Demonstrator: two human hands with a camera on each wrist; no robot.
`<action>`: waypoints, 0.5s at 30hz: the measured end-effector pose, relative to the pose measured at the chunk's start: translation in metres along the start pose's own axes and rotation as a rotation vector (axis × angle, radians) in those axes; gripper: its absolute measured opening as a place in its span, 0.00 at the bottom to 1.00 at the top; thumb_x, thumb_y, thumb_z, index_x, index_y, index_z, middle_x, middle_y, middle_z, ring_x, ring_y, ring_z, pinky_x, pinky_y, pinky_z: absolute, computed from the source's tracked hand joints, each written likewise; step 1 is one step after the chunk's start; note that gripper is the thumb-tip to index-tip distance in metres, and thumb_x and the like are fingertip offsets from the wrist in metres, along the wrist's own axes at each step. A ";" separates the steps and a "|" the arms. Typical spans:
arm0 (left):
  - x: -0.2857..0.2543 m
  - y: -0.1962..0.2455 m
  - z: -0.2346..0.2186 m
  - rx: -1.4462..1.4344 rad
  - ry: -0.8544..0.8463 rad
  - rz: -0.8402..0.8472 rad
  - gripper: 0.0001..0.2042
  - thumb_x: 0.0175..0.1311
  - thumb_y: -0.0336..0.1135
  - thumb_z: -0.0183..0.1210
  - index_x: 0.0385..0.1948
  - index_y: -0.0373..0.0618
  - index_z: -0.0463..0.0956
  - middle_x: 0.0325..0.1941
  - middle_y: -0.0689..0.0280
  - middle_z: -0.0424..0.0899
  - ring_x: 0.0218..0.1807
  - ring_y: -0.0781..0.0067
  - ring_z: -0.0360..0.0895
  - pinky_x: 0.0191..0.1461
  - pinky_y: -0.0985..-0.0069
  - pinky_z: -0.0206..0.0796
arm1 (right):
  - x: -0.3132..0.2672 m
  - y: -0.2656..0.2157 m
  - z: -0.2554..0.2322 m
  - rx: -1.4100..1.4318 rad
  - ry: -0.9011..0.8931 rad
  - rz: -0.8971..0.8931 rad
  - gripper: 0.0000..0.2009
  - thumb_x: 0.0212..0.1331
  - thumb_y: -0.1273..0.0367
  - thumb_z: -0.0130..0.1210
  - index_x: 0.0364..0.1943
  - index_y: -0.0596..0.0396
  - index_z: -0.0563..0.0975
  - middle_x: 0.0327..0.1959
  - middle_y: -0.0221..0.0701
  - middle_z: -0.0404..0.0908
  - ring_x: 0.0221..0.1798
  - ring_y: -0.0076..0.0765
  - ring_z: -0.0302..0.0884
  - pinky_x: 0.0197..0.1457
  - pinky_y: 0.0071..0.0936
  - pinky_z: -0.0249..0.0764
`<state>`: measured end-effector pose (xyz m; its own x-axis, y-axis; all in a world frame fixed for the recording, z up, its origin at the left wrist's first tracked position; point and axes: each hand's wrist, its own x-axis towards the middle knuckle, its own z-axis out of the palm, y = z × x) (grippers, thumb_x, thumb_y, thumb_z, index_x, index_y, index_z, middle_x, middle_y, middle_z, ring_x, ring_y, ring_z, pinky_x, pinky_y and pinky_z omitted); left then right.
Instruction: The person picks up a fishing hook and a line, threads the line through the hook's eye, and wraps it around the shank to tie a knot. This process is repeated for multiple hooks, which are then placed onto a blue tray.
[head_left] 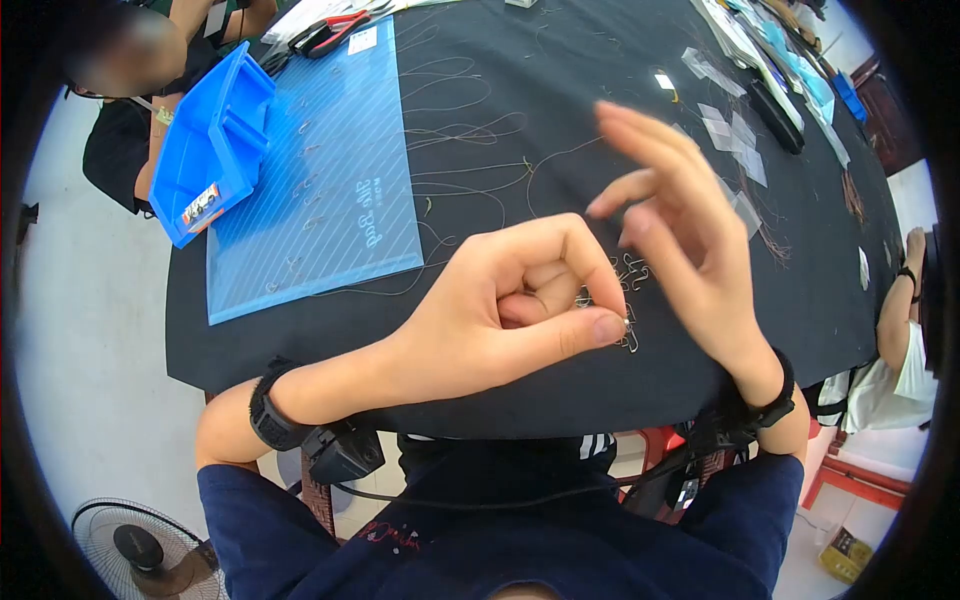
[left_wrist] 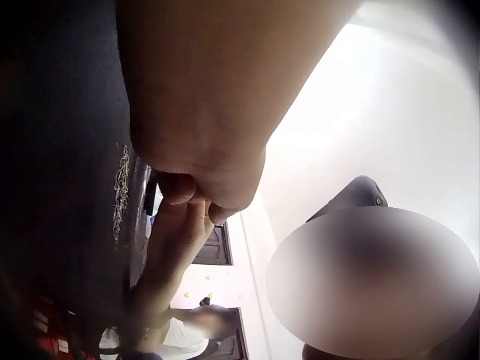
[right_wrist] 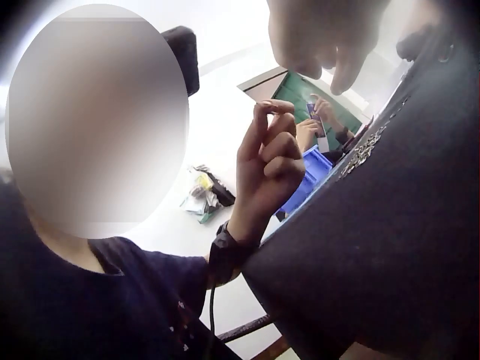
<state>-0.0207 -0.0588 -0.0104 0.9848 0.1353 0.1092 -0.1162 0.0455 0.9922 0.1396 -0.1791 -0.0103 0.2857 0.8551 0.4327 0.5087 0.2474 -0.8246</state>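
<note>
right now the left hand (head_left: 500,310) is curled, its thumb and forefinger pressed together in a pinch on a small metal hook (head_left: 627,322) at the very tip of the grip, held just above the near edge of the black bench (head_left: 560,90). the right hand (head_left: 680,230) hangs just beyond and to the outer side of that pinch, fingers spread and loose; its thumb and forefinger nearly meet, perhaps on a fine line, though the head view is too coarse to say for sure. directly under and just past the grip lies a small heap of loose hooks (head_left: 625,275) on the bench. further out from the grip, thin line pieces (head_left: 460,130) loop across the cloth, and off to the left-hand side sit a blue sheet (head_left: 320,170) with more hooks laid on it and a blue bin (head_left: 210,140) touching its far corner. red-handled pliers (head_left: 335,30) lie beyond the sheet.

judging by this, the step in hand looks like tying or threading: one hook has been picked from the heap and is being presented to the other hand. the next move would call for a steady pinch on the hook while the right fingers bring line to its eye, a fine, close bit of work, with the hook's point kept clear of the thumb.
</note>
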 end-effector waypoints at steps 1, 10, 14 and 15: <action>0.000 0.000 -0.001 -0.002 0.031 -0.001 0.06 0.60 0.28 0.60 0.34 0.42 0.72 0.16 0.83 0.59 0.17 0.95 0.47 0.23 0.89 0.36 | 0.001 0.003 -0.002 0.010 0.024 0.011 0.21 0.58 0.77 0.45 0.59 0.62 0.68 0.64 0.40 0.65 0.43 0.24 0.76 0.37 0.17 0.70; 0.004 -0.001 -0.001 -0.066 0.294 0.111 0.05 0.61 0.29 0.60 0.33 0.40 0.73 0.14 0.84 0.53 0.18 0.95 0.46 0.22 0.88 0.39 | -0.009 -0.010 0.005 0.498 -0.599 0.441 0.30 0.62 0.68 0.52 0.66 0.58 0.54 0.49 0.38 0.75 0.32 0.21 0.76 0.27 0.16 0.71; 0.003 -0.002 -0.005 0.080 0.274 0.216 0.05 0.61 0.28 0.60 0.33 0.40 0.73 0.15 0.83 0.54 0.18 0.95 0.47 0.22 0.89 0.39 | -0.010 -0.008 0.005 0.388 -0.743 0.352 0.15 0.63 0.67 0.53 0.50 0.61 0.72 0.26 0.26 0.78 0.25 0.17 0.69 0.26 0.17 0.64; 0.003 0.000 -0.007 0.130 0.249 0.228 0.05 0.61 0.27 0.59 0.33 0.39 0.72 0.15 0.83 0.56 0.18 0.96 0.48 0.22 0.90 0.39 | -0.008 -0.006 0.001 0.352 -0.709 0.293 0.12 0.63 0.67 0.53 0.44 0.61 0.75 0.24 0.25 0.77 0.24 0.17 0.68 0.26 0.16 0.62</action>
<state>-0.0189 -0.0515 -0.0108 0.8716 0.3654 0.3266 -0.2962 -0.1382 0.9451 0.1338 -0.1870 -0.0090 -0.2709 0.9613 -0.0504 0.1769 -0.0017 -0.9842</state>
